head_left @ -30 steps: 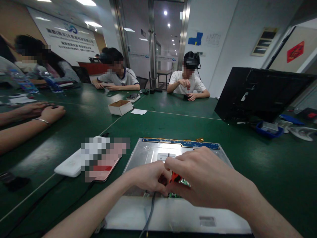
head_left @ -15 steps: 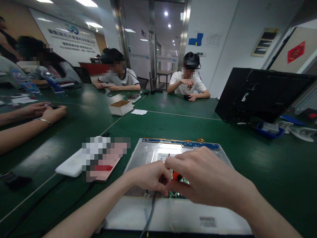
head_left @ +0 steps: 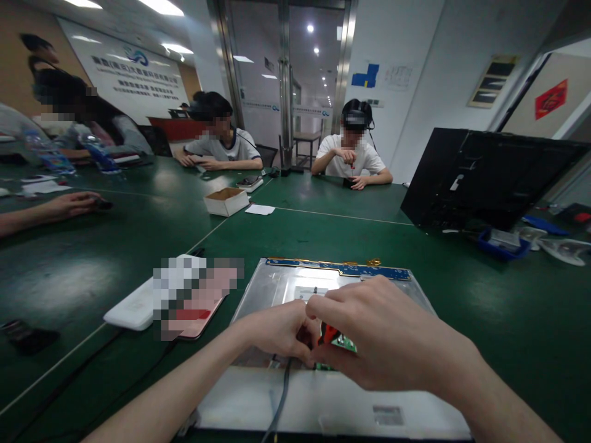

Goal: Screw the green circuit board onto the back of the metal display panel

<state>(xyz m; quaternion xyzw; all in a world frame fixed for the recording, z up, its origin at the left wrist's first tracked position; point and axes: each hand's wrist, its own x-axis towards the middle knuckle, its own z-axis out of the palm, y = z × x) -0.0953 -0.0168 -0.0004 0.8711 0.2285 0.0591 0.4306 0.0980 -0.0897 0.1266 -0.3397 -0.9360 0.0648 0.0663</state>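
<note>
An opened display panel (head_left: pixel 272 289) lies flat in front of me, with a metal back, a blue circuit strip (head_left: pixel 305 266) along its far edge and a white near part. My right hand (head_left: pixel 392 332) is closed round the red-and-black handle of a screwdriver (head_left: pixel 329 333) over a green circuit board (head_left: pixel 346 343); the tip is hidden. Pinched fingers of my left hand (head_left: pixel 281 329) meet it at the board's left side, and what they grip is hidden. From below them a dark cable (head_left: pixel 282 400) runs toward me across the white part.
Left of the panel lie a white device (head_left: pixel 132 304) and a pink phone (head_left: pixel 198 329) with cables. Beyond are an open small box (head_left: pixel 226 202) and a paper (head_left: pixel 260 210). A black monitor (head_left: pixel 489 178) stands right, by a blue tray (head_left: pixel 503 244). Other people sit around the green table.
The screwdriver handle has turned slightly in my right hand, showing its red and black parts differently. My left hand stays in place. At left, one of a co-worker's two hands has left view.
</note>
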